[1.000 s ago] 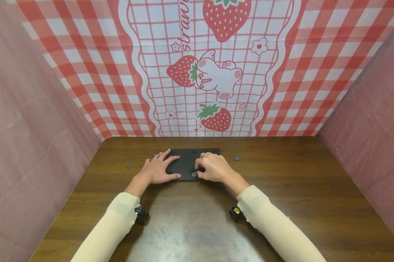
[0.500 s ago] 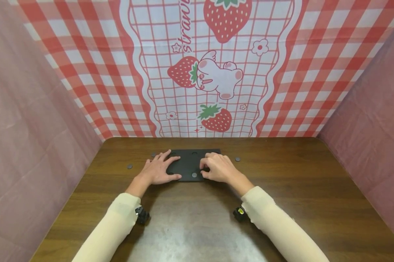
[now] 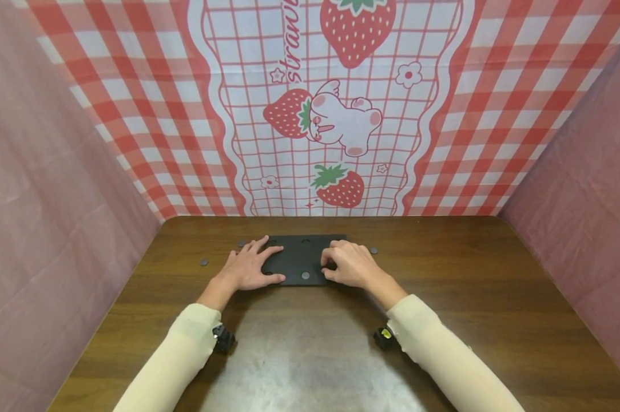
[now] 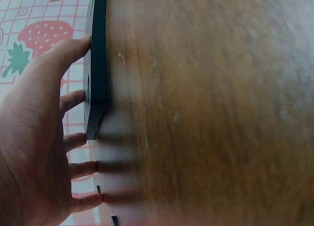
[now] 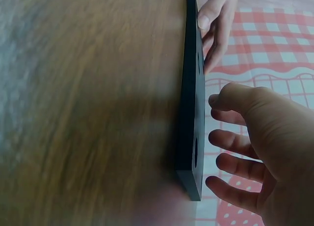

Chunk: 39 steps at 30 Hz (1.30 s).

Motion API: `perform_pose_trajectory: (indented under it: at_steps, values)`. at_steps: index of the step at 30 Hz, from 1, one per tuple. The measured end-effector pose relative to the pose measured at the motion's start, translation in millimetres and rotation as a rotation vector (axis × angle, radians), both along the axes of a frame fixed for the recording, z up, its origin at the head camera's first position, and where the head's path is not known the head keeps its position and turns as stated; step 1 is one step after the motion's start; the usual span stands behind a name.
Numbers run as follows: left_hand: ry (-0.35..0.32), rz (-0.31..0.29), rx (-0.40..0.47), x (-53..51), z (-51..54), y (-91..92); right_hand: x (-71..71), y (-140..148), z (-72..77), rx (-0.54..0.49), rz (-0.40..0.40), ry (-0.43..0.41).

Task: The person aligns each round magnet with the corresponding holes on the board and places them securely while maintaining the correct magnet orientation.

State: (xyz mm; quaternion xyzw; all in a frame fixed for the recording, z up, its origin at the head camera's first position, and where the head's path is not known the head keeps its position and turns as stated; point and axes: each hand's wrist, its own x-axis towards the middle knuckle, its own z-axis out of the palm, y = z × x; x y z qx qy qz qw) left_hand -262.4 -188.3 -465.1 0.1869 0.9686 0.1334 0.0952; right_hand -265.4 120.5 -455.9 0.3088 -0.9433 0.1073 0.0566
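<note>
A flat black board (image 3: 297, 257) with round recesses lies near the back of the wooden table. One small grey disc (image 3: 305, 276) sits in its front middle recess. My left hand (image 3: 247, 269) rests across the board's left end with fingers spread; in the left wrist view the thumb and some fingertips touch the board (image 4: 99, 49), others the table. Over the right end hovers my right hand (image 3: 352, 264), its fingers loosely bent. The right wrist view shows those fingers (image 5: 230, 142) just off the board's face, with nothing seen between them and an empty recess (image 5: 196, 153) nearby.
Two loose grey discs, a nearer disc (image 3: 204, 262) and a farther disc (image 3: 241, 244), lie left of the board. Another disc (image 3: 374, 250) lies to its right. A strawberry-patterned cloth (image 3: 336, 114) hangs behind the table (image 3: 299, 343), with pink curtains (image 3: 583, 171) at the sides.
My right hand has drawn back to the right along the board, away from the disc in the front middle recess, which now shows fully. The left hand has stayed in place.
</note>
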Motion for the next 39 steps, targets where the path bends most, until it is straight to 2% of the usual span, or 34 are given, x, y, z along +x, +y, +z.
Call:
perform_pose_trajectory:
  at_steps: [19, 39]
  values:
    - [-0.001, 0.003, 0.006, 0.5, -1.1, -0.4, 0.2, 22, -3.0, -0.012, -0.047, 0.031]
    - [-0.002, -0.002, 0.002, -0.5, -0.3, -1.0, -0.1, 39, 2.3, -0.012, -0.098, 0.032]
